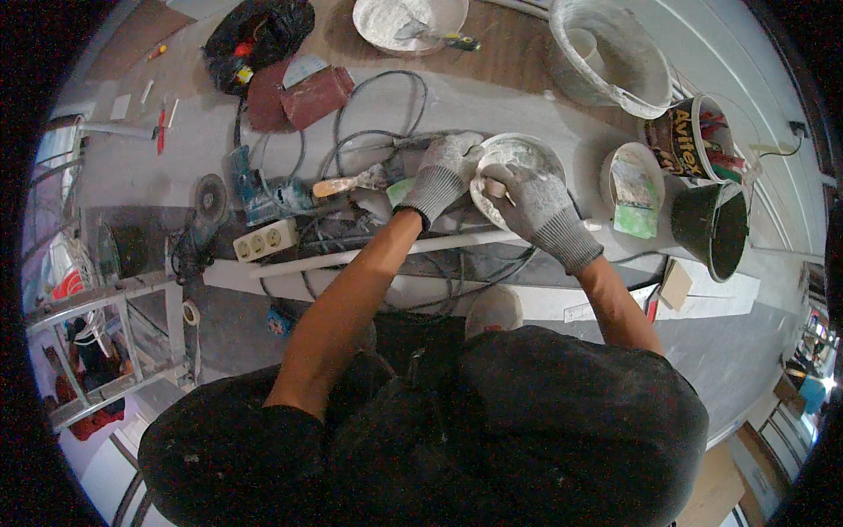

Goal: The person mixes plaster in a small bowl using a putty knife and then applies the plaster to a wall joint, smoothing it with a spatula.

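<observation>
A: Left side first?

B: Metal ladder (97,301) seen at far left. Angle grinder (209,200) laid on the grey surface (198,151). Blue power tool (255,189) next, power strip (266,240) just on its near side. White pipe (320,263) run from there, crossed by the left forearm. Wooden-handled scraper (332,187) placed near the gloves.

A: Hands?

B: Both covered by grey knit gloves. Left hand (452,158): fingers curled against the left rim of the white bowl (529,140).

A: Bowl position?

B: Held between the two hands, beyond the white pipe. Inner wall coated with white material.

A: Right hand?

B: Right hand (537,195): fingers closed round a short tan handle (496,191), held over the bowl. Tool type can't be told for certain; working end is hidden.

A: Further right?

B: Pale tub (625,152) set well apart from the glove, white-and-green label seen on it. Dark bucket (689,211) placed beside it, yellow-lettered black bucket (669,140) just behind.
</observation>
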Motion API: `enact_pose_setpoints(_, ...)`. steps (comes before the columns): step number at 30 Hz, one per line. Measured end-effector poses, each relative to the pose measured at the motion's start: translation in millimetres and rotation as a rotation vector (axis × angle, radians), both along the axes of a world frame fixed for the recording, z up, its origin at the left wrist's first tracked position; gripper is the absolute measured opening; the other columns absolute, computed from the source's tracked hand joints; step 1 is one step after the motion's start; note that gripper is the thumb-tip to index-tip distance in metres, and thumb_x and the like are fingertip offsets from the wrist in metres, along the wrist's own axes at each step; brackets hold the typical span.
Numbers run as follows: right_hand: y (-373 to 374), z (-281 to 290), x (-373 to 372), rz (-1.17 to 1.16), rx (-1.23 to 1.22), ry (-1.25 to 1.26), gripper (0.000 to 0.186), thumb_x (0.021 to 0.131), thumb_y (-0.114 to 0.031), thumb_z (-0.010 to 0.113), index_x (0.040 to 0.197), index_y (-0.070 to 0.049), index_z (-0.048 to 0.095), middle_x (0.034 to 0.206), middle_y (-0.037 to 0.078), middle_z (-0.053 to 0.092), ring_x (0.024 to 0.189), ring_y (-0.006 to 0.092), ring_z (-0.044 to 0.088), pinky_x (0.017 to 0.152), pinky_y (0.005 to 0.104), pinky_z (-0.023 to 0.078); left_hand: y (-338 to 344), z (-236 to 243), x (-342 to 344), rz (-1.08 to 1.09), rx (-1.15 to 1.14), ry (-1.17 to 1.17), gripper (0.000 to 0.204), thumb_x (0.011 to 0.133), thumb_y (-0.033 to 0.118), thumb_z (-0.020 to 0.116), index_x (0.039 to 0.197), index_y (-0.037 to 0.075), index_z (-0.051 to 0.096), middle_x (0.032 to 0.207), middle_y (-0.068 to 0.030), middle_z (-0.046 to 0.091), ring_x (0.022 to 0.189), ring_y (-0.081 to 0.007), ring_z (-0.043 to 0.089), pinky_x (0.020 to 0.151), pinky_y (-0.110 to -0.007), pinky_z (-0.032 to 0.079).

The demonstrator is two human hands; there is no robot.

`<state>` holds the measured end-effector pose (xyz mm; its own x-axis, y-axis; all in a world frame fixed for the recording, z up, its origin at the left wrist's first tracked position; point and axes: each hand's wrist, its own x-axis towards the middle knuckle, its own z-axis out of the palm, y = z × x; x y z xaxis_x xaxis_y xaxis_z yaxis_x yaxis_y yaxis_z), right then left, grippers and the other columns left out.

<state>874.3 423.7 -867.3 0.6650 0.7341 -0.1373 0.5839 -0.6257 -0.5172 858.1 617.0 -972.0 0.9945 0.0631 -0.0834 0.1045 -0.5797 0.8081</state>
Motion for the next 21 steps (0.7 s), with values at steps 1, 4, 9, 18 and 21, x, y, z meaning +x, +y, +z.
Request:
enact_pose_setpoints(1, -8, 0, -3, -0.008, 0.004, 0.021, 0.030, 0.096, -0.026, 0.070, 0.123, -0.013, 0.069, 0.110, 0.018, 0.075, 0.105, 0.0398, 0.072, 0.092, 0.0486, 0.055, -2, 2, 0, -0.005, -0.002, 0.001, 0.029, 0.099, 0.029, 0.059, 0.108, 0.004, 0.072, 0.108, -0.0233, 0.071, 0.103, -0.0443, 0.067, 0.088, -0.051, 0.053)
enact_pose_setpoints(4, -32, -1, 0, 0.072, 0.117, 0.026, 0.031, 0.094, -0.022, 0.073, 0.124, -0.012, 0.070, 0.112, 0.019, 0.076, 0.104, 0.0394, 0.073, 0.093, 0.0478, 0.056, -2, 8, 0, 0.005, -0.052, 0.011, 0.030, 0.099, 0.029, 0.059, 0.109, 0.005, 0.073, 0.109, -0.0232, 0.071, 0.103, -0.0444, 0.067, 0.088, -0.051, 0.053)
enact_pose_setpoints(9, -35, 17, 22, -0.111, 0.024, 0.091, 0.029, 0.092, -0.022, 0.074, 0.120, -0.013, 0.072, 0.107, 0.017, 0.076, 0.099, 0.0375, 0.075, 0.085, 0.0458, 0.059, -2, -3, -6, 0.034, -0.123, -0.048, 0.029, 0.101, 0.024, 0.062, 0.115, 0.001, 0.072, 0.107, -0.0205, 0.075, 0.097, -0.0356, 0.072, 0.086, -0.041, 0.054)
enact_pose_setpoints(18, -43, -1, 4, 0.087, 0.035, -0.045, 0.030, 0.098, -0.028, 0.069, 0.125, -0.017, 0.072, 0.118, 0.020, 0.074, 0.110, 0.0389, 0.071, 0.092, 0.0479, 0.056, -6, 16, -2, 0.048, -0.077, 0.058, 0.027, 0.098, 0.026, 0.063, 0.111, 0.006, 0.074, 0.109, -0.0233, 0.072, 0.104, -0.0440, 0.068, 0.089, -0.051, 0.054)
enact_pose_setpoints(21, -45, 19, 10, 0.114, 0.001, 0.120, 0.031, 0.097, -0.027, 0.069, 0.126, -0.016, 0.072, 0.118, 0.020, 0.074, 0.107, 0.0390, 0.072, 0.090, 0.0483, 0.056, -5, 12, -2, 0.047, -0.044, 0.072, 0.027, 0.097, 0.026, 0.063, 0.112, 0.005, 0.074, 0.110, -0.0234, 0.072, 0.105, -0.0438, 0.068, 0.090, -0.051, 0.053)
